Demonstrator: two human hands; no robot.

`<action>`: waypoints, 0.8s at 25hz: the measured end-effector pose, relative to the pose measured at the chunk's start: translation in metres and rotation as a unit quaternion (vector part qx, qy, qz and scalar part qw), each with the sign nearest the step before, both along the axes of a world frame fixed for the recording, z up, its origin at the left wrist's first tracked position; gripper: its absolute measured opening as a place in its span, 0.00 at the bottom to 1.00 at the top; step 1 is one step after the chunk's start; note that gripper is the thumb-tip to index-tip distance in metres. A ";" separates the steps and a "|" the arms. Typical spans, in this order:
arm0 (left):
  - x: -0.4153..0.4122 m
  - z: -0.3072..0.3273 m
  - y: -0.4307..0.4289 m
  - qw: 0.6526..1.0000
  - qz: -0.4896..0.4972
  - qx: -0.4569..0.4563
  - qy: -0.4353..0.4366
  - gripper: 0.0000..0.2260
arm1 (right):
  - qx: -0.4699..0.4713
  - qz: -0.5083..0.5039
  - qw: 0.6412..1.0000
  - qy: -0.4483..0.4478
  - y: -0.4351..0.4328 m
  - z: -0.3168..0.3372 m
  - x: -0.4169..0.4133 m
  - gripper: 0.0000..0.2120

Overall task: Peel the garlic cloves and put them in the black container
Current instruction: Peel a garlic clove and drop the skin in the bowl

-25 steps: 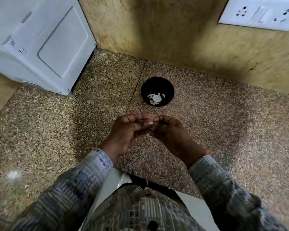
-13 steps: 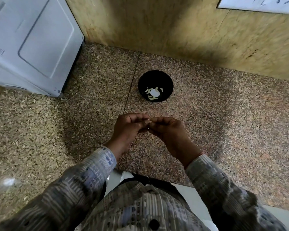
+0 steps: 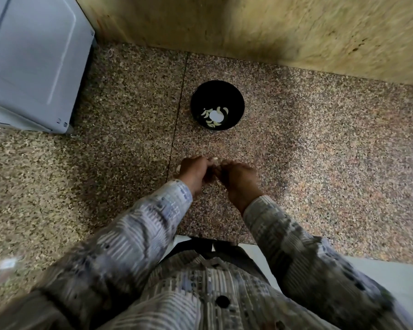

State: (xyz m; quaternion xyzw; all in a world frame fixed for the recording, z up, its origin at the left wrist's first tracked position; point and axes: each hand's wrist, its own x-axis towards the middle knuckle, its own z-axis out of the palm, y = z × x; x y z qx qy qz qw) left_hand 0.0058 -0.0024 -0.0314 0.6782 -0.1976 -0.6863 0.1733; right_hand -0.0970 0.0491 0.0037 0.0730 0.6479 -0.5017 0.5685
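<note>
**Granite table, small clove: where this peel could slip**

Both hands meet at the centre of the frame, fingers curled inward and fingertips pressed together. The left hand (image 3: pixel 194 172) and the right hand (image 3: pixel 239 179) appear to pinch one garlic clove (image 3: pixel 214 159) between them. Only a small pale sliver shows at the fingertips, and motion blur hides the exact grip. The black container (image 3: pixel 234 96) stands on the table (image 3: pixel 320 163) in the upper middle of the frame, apart from the hands. Several peeled cloves (image 3: pixel 211 125) lie in its bottom.

My reading is that peeling is under way and the drop into the container is not yet due.

- The clove is tiny and likely slick once bared, so a hard squeeze could shoot it out of the fingertips. On the speckled stone it would be hard to spot.
- Loose skin may cling to the fingers and ride into the container with the clove.
- The container looks light. A careless reach could knock its rim and tip the cloves out.
- The white appliance (image 3: pixel 34 55) at upper left leaves a gap along its base where a runaway clove could roll.
</note>
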 end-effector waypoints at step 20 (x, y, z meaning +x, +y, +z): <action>0.047 0.018 0.045 0.956 0.153 0.022 0.250 0.08 | -0.029 0.119 0.981 -0.147 0.030 0.011 -0.034 0.09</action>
